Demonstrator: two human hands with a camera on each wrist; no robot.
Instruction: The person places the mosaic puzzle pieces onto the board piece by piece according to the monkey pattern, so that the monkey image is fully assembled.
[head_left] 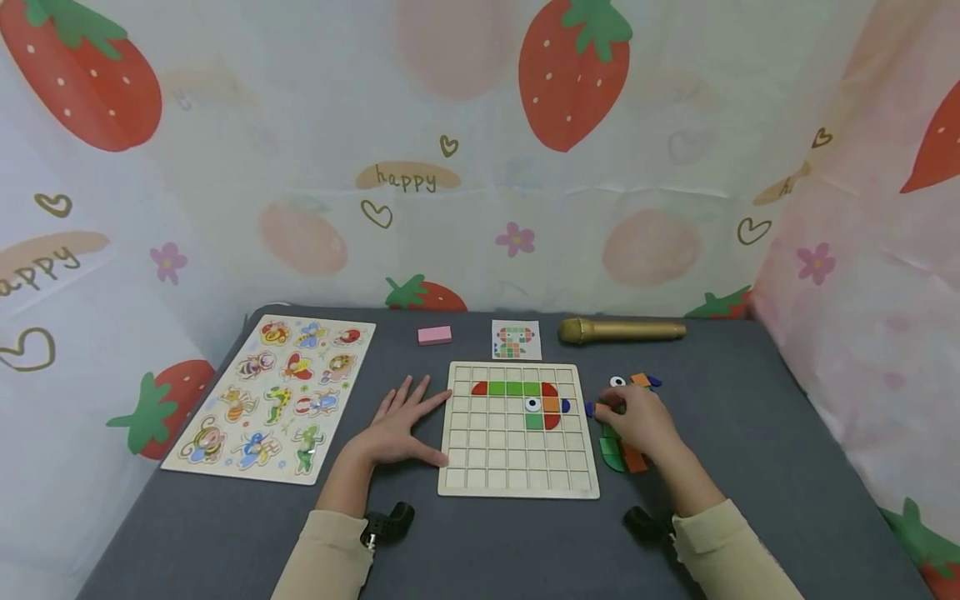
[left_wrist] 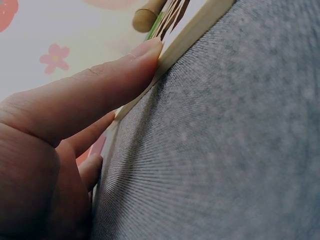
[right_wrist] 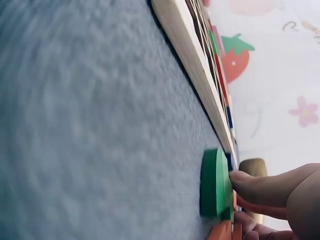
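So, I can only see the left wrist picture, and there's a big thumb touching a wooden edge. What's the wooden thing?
Observer: It's a board with a grid of little squares.

Operator: Cool! Is there any face stuff on it?

Observer: Yes, the head view shows a piece with an eye among the coloured ones on the board.

Operator: And where's the other hand?

Observer: The right hand is beside the board, with its fingertips at the loose pieces. I can't tell if it's gripping one.
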